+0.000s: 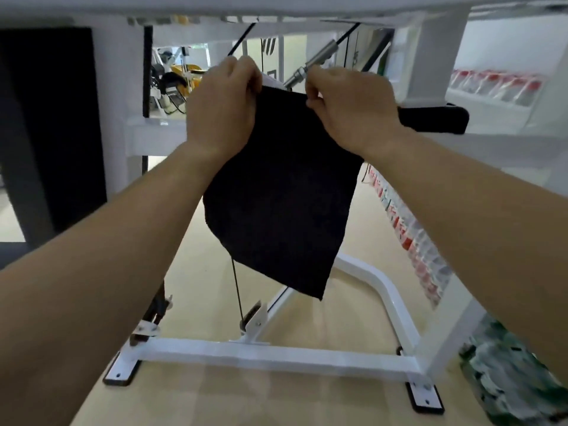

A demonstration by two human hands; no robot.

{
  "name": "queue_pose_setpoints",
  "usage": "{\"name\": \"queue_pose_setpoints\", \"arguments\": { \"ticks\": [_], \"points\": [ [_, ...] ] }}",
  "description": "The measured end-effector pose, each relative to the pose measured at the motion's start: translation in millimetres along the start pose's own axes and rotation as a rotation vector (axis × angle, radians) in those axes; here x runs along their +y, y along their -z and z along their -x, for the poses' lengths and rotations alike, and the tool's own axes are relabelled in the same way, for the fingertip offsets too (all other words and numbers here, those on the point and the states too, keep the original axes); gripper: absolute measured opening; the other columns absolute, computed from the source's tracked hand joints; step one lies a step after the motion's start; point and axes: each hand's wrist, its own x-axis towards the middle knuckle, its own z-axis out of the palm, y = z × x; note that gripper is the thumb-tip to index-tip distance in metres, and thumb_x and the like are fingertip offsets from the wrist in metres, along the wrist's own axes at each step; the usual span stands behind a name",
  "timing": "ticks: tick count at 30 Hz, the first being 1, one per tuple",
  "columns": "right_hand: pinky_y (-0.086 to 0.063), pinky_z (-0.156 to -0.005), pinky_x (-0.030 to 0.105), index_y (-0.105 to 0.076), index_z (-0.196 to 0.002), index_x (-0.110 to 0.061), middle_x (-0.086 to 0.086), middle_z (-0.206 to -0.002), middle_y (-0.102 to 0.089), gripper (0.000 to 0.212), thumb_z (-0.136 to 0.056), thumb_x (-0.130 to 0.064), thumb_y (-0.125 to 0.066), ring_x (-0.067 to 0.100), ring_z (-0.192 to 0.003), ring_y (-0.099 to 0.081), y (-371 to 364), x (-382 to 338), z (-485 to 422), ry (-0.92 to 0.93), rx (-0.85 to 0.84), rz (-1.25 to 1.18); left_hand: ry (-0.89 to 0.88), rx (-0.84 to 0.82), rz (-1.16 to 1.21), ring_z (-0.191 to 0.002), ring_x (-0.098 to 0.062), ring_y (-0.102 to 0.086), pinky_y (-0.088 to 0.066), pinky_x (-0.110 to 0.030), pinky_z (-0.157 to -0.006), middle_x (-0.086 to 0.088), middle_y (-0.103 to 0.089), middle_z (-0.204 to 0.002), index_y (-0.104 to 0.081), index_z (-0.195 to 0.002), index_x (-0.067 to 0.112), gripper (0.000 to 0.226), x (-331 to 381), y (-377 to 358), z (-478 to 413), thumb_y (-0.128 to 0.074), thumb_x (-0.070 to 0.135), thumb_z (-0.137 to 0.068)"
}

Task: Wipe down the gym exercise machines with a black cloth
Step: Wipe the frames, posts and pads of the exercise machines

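Between my left hand (221,109) and my right hand (350,109) the black cloth (282,198) hangs flat. Each hand pinches one top corner. Its slanted lower edge hangs free, well above the white frame (276,355) on the pale floor (322,318). A thin cable (236,290) comes out under its lower left edge. The cloth looks soft and matte, the frame square and glossy.

A gym: a white steel machine frame (276,355) bolted on floor plates, a black cable (236,290) running to a pulley (250,318), more equipment (175,78) behind.
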Motion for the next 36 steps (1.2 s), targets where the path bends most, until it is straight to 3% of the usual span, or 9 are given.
{"name": "queue_pose_setpoints", "arguments": {
  "ticks": [3,7,11,15,19,21,23,28,36],
  "points": [
    [-0.034,-0.068,0.034,-0.059,-0.104,-0.024,0.003,-0.105,-0.065,0.014,-0.097,-0.036,-0.057,0.032,-0.093,-0.061,-19.9,-5.6,-13.9,-0.094,-0.039,0.008,-0.039,0.009,-0.095,-0.1,-0.034,-0.054,-0.046,-0.043,-0.068,-0.013,-0.058,-0.109,-0.059,-0.108,0.014,0.027,-11.2,-13.7,1.0,-0.037,0.024,-0.096],
    [-0.035,-0.074,0.031,-0.067,-0.091,-0.027,-0.007,-0.095,-0.055,0.02,-0.092,-0.047,-0.063,0.02,-0.099,-0.056,-36.0,2.6,-10.2,-0.23,0.011,-0.156,-0.159,-0.025,-0.053,-0.095,-0.032,-0.05,-0.04,-0.039,-0.07,-0.012,-0.056,-0.099,-0.063,-0.096,0.01,0.035,-32.6,-27.4,16.8,-0.042,0.038,-0.098],
    [-0.035,-0.073,0.035,-0.068,-0.079,-0.002,0.008,-0.088,-0.055,0.057,-0.101,-0.049,-0.044,0.031,-0.093,-0.051,-45.6,1.7,-0.4,-0.024,0.172,-0.075,-0.275,0.1,-0.171,-0.098,-0.033,-0.049,-0.04,-0.041,-0.082,-0.012,-0.06,-0.104,-0.065,-0.089,0.01,0.049,-44.2,-29.7,25.2,-0.046,0.054,-0.1],
    [-0.04,-0.069,0.039,-0.065,-0.074,-0.002,0.013,-0.073,-0.058,0.05,-0.103,-0.035,-0.043,0.032,-0.076,-0.052,-54.1,4.9,11.4,0.167,0.299,0.072,-0.277,0.283,-0.341,-0.111,-0.027,-0.037,-0.034,-0.043,-0.089,-0.004,-0.06,-0.12,-0.072,-0.087,0.024,0.035,-52.5,-32.8,35.8,-0.052,0.049,-0.101],
    [-0.042,-0.081,0.039,-0.072,-0.096,-0.008,0.007,-0.082,-0.068,0.032,-0.102,-0.026,-0.046,0.031,-0.084,-0.06,-67.7,-11.7,28.9,0.136,0.388,0.365,-0.286,0.311,-0.401,-0.113,-0.026,-0.035,-0.029,-0.039,-0.089,0.001,-0.041,-0.124,-0.071,-0.09,0.022,0.019,-34.6,-28.1,39.8,-0.059,0.036,-0.096],
    [-0.045,-0.086,0.041,-0.066,-0.116,-0.005,0.01,-0.099,-0.07,0.032,-0.1,-0.024,-0.047,0.033,-0.094,-0.062,-74.0,-29.7,36.3,0.078,0.342,0.315,-0.293,0.272,-0.323,-0.112,-0.029,-0.045,-0.037,-0.04,-0.088,-0.005,-0.054,-0.123,-0.071,-0.106,0.018,0.021,-22.3,-27.4,45.1,-0.053,0.025,-0.099],
    [-0.043,-0.094,0.044,-0.059,-0.125,-0.002,0.014,-0.114,-0.066,0.043,-0.098,-0.032,-0.044,0.035,-0.104,-0.059,-76.0,-45.1,38.2,0.004,0.234,0.184,-0.245,0.114,-0.146,-0.109,-0.032,-0.058,-0.049,-0.042,-0.089,-0.011,-0.065,-0.12,-0.067,-0.121,0.011,0.034,-12.5,-28.9,51.1,-0.044,0.019,-0.098],
    [-0.042,-0.091,0.044,-0.058,-0.123,-0.006,0.014,-0.112,-0.063,0.043,-0.099,-0.036,-0.039,0.034,-0.099,-0.058,-78.3,-48.6,31.2,0.015,0.205,0.21,-0.198,0.029,-0.183,-0.12,-0.03,-0.056,-0.038,-0.041,-0.103,-0.01,-0.062,-0.13,-0.056,-0.135,0.007,0.046,-13.1,-39.0,60.4,-0.039,0.036,-0.103],
    [-0.042,-0.09,0.043,-0.056,-0.118,-0.005,0.016,-0.111,-0.062,0.044,-0.101,-0.042,-0.039,0.036,-0.096,-0.057,-64.9,11.3,61.2,-0.035,0.197,0.324,-0.298,0.08,-0.215,-0.115,-0.027,-0.054,-0.034,-0.041,-0.097,-0.004,-0.061,-0.127,-0.055,-0.137,0.016,0.042,30.2,-76.4,54.0,-0.043,0.037,-0.102]
  ]
}}
